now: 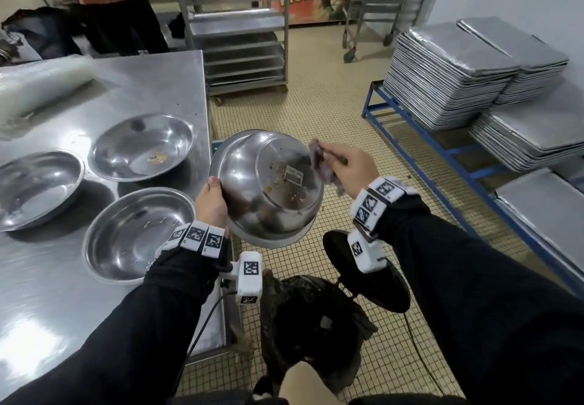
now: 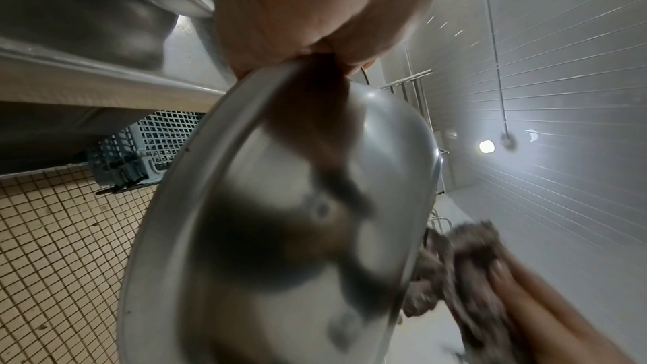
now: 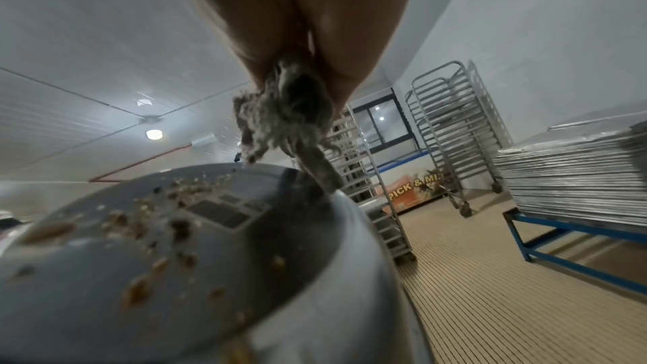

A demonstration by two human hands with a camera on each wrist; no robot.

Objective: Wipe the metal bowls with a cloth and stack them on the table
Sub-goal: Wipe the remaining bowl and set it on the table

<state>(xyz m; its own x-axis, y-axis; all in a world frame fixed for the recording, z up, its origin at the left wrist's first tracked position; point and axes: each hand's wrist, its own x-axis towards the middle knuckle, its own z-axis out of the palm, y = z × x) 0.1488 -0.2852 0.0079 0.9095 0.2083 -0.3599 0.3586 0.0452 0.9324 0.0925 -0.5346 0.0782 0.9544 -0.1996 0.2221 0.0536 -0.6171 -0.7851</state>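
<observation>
My left hand (image 1: 211, 203) grips the rim of a metal bowl (image 1: 268, 183) held upside down and tilted, off the table's right edge. Its flat base carries a barcode sticker (image 1: 293, 177) and brown crumbs (image 3: 140, 231). My right hand (image 1: 350, 167) clutches a bunched greyish cloth (image 1: 322, 159) at the bowl's upper right edge; the cloth (image 3: 283, 121) hangs down onto the bowl (image 3: 175, 273). From the left wrist I see the bowl's hollow inside (image 2: 280, 231) and the cloth (image 2: 465, 265) beyond its rim. Three more bowls lie open-side up on the steel table (image 1: 47, 310): far (image 1: 142, 147), left (image 1: 38, 188), near (image 1: 136, 234).
A black bin bag (image 1: 309, 316) stands on the tiled floor under the held bowl. Stacked metal trays (image 1: 458, 73) fill a blue rack on the right. A wheeled tray rack (image 1: 240, 31) stands behind the table, another person (image 1: 110, 3) at the far left. A plastic roll (image 1: 41, 85) lies on the table.
</observation>
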